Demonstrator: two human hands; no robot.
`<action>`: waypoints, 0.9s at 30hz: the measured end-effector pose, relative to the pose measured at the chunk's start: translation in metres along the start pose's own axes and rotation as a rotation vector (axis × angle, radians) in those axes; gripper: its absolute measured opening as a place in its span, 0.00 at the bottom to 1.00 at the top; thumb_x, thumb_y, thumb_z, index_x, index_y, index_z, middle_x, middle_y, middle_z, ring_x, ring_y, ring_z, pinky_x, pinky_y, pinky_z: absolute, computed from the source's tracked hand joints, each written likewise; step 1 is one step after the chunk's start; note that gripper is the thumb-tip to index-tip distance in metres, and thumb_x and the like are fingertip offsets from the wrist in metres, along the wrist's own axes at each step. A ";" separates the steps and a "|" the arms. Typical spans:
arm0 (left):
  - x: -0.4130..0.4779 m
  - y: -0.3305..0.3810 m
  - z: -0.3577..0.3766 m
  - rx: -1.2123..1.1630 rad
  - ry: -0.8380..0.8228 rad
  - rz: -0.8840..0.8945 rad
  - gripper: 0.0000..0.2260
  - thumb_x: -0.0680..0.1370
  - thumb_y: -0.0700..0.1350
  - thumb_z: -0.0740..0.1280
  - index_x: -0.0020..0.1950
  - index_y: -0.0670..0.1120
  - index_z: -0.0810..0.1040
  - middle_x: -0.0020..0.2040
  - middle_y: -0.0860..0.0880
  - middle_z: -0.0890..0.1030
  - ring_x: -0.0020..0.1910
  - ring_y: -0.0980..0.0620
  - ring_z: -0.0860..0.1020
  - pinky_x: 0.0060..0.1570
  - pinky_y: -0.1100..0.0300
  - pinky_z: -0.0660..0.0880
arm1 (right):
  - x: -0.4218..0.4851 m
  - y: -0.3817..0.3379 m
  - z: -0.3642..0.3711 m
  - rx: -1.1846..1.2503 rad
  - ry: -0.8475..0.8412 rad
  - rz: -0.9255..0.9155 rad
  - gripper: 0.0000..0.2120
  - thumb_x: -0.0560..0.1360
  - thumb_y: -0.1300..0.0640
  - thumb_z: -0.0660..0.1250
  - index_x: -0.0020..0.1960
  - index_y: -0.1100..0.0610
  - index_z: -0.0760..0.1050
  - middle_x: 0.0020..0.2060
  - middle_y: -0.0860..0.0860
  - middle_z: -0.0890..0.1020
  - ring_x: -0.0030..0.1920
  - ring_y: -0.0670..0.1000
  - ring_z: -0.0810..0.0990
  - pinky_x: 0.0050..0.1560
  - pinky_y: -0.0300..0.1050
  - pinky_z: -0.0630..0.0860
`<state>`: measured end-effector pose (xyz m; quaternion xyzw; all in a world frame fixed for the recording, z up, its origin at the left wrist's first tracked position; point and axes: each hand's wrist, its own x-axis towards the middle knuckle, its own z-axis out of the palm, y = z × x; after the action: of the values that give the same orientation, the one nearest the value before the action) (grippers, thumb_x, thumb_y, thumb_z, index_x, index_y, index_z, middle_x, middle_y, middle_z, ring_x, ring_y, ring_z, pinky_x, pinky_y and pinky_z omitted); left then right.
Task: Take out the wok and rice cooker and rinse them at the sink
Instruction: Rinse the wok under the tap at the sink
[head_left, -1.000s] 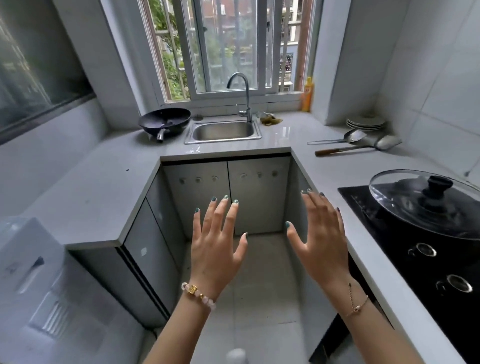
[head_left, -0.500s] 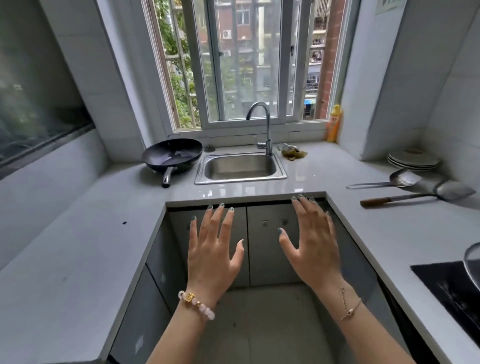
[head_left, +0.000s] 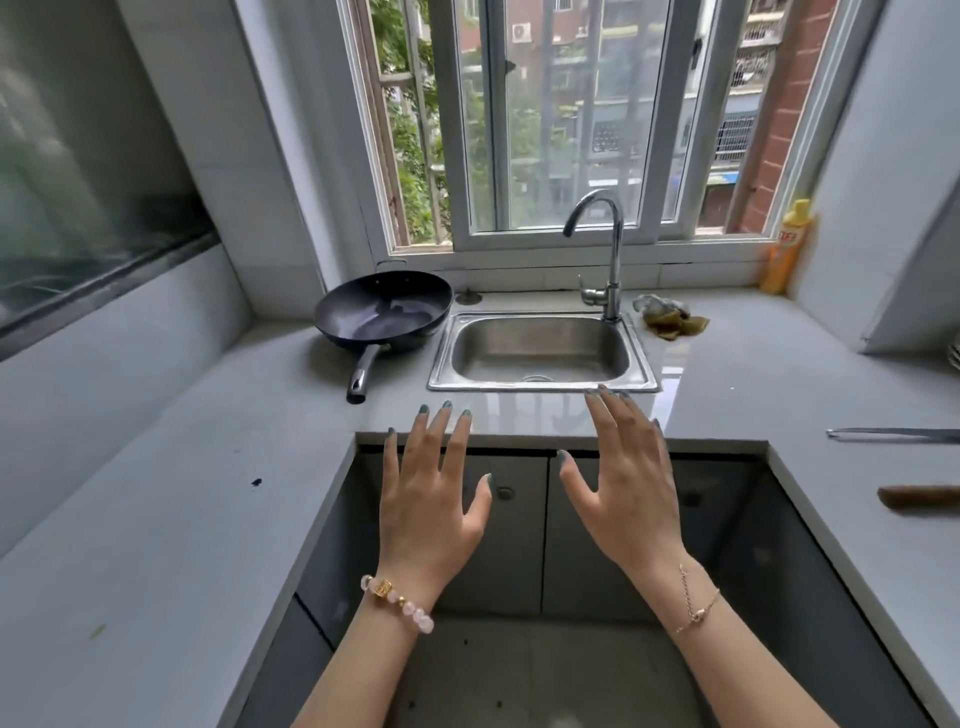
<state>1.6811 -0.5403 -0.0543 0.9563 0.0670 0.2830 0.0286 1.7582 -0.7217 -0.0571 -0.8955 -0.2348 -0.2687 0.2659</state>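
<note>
A dark wok (head_left: 383, 314) with a metal handle sits on the grey counter just left of the steel sink (head_left: 540, 353). The sink basin holds nothing, and a chrome tap (head_left: 605, 249) arches over its back edge. My left hand (head_left: 431, 499) and my right hand (head_left: 631, 483) hover side by side in front of the counter edge, palms down, fingers spread, holding nothing. The right fingertips reach close to the sink's front rim. No rice cooker is in view.
A crumpled yellow-green cloth (head_left: 670, 317) lies right of the tap, and a yellow bottle (head_left: 787, 249) stands on the sill corner. Utensil handles (head_left: 914, 499) lie on the right counter. Grey cabinet doors (head_left: 519, 530) are under the sink.
The view has moved forward and tilted up toward the sink and window; the stove and glass lid have left the frame. Both hands stay spread and have come nearer the counter edge.
</note>
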 end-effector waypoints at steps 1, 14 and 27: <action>0.013 -0.003 0.009 0.009 0.000 -0.007 0.27 0.74 0.56 0.56 0.71 0.48 0.62 0.71 0.47 0.67 0.73 0.47 0.60 0.72 0.45 0.53 | 0.013 0.006 0.011 0.011 -0.008 -0.007 0.29 0.74 0.43 0.56 0.72 0.55 0.62 0.69 0.53 0.68 0.71 0.53 0.61 0.69 0.61 0.64; 0.190 -0.024 0.117 0.064 -0.052 -0.105 0.28 0.73 0.55 0.57 0.72 0.48 0.62 0.70 0.47 0.68 0.72 0.47 0.62 0.70 0.45 0.55 | 0.197 0.083 0.128 0.087 -0.108 -0.105 0.28 0.74 0.45 0.57 0.70 0.56 0.63 0.68 0.52 0.69 0.71 0.53 0.62 0.65 0.62 0.68; 0.235 -0.139 0.147 0.183 -0.124 -0.318 0.26 0.73 0.53 0.61 0.69 0.45 0.65 0.67 0.43 0.73 0.68 0.42 0.70 0.66 0.41 0.65 | 0.269 0.072 0.237 0.127 -0.256 -0.163 0.28 0.74 0.45 0.55 0.70 0.57 0.67 0.68 0.53 0.71 0.70 0.55 0.64 0.67 0.60 0.66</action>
<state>1.9412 -0.3716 -0.0645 0.9480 0.2406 0.2081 -0.0099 2.0841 -0.5586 -0.0882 -0.8819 -0.3552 -0.1576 0.2671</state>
